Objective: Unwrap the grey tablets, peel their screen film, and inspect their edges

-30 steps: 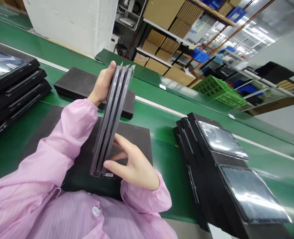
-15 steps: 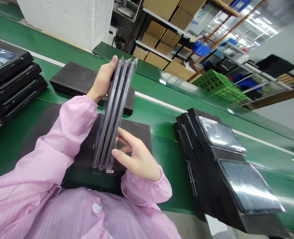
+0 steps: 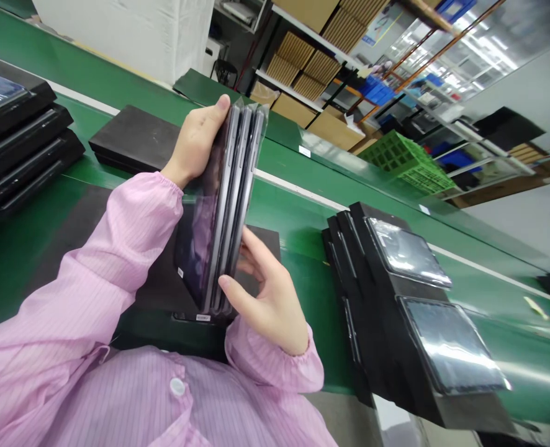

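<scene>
Three slim tablets (image 3: 232,211) in clear plastic sleeves stand nearly upright, pressed together, their grey edges facing me. My left hand (image 3: 198,139) is closed round their upper left side, with the thumb by the top corner. Lower down, my right hand (image 3: 270,292) grips the same tablets, thumb at the near edges and fingers against the right side, partly hidden. The leftmost tablet shows a dark glossy face with a small white label. Beneath them, a dark flat item with a white barcode label (image 3: 203,318) lies on a black foam mat (image 3: 158,292).
Black foam trays with tablets are piled at the left (image 3: 28,152) and right (image 3: 382,310). Behind my left hand lies a flat black foam block (image 3: 133,139). The green bench (image 3: 298,248) has a raised far edge; a white block (image 3: 126,37) and green crate (image 3: 403,161) stand beyond.
The tablets have moved slightly right and turned, so the leftmost one's dark face now shows. Both hands moved with them, the right one shifting along the right side.
</scene>
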Demonstrator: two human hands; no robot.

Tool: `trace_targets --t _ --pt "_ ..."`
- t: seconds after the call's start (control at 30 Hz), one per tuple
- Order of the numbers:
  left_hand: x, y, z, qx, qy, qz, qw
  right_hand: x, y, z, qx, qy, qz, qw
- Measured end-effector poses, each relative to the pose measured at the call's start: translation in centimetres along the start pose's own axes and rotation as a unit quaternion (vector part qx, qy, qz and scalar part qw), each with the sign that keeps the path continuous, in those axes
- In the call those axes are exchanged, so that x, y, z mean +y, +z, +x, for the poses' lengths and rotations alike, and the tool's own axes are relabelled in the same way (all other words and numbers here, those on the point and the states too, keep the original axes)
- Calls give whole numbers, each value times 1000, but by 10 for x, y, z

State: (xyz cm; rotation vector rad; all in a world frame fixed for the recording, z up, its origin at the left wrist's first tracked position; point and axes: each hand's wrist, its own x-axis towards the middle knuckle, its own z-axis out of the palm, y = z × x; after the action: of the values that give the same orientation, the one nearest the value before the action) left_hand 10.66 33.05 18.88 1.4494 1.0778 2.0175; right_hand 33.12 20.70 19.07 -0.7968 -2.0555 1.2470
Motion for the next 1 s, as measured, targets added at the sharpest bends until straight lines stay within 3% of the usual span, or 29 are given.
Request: trace_targets --t 0.1,0.33,0.73,1.0 --pt "0 -1 4 6 52 68 996 -2 2 -5 45 -2 -24 999" --pt "-1 -1 3 -1 138 75 988 -1 -3 -7 25 6 -7 1000" --pt "12 2 -1 -2 120 99 988 -3 -2 -4 59 65 12 996" --pt "15 2 -3 -4 154 136 979 6 -15 -6 -4 52 54 997"
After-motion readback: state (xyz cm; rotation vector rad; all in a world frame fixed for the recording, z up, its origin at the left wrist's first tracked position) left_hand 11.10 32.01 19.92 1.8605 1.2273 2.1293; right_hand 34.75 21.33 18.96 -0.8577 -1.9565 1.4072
